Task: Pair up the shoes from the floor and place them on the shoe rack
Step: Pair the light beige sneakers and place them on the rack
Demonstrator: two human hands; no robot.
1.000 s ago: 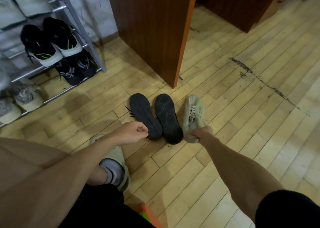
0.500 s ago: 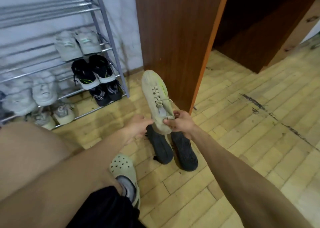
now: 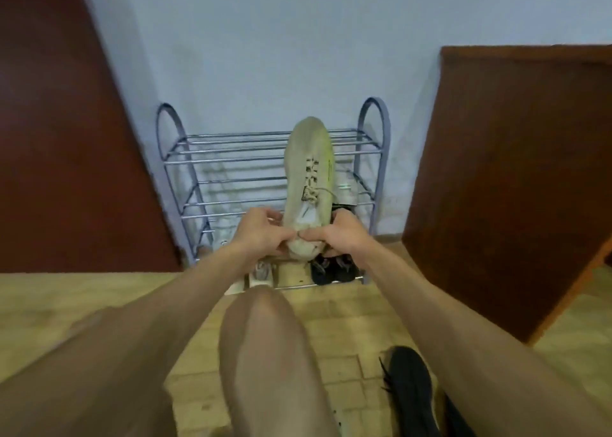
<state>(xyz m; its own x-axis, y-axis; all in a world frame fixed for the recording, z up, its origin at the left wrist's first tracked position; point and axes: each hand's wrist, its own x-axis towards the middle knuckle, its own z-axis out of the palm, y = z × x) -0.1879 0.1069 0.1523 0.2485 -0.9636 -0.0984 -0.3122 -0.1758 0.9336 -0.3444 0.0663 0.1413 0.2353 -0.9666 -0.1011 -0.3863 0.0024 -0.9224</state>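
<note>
Wooden floor (image 3: 347,330) beneath metal shoe rack (image 3: 231,153)

I hold both arms stretched forward; my left hand (image 3: 261,234) and right hand (image 3: 344,234) curl close together, pinching the heel of the pale shoe (image 3: 304,171).

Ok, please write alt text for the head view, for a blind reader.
The left hand and right hand hold a beige sneaker by its heel in front of a metal shoe rack. A black shoe lies on the wooden floor at lower right.
</note>
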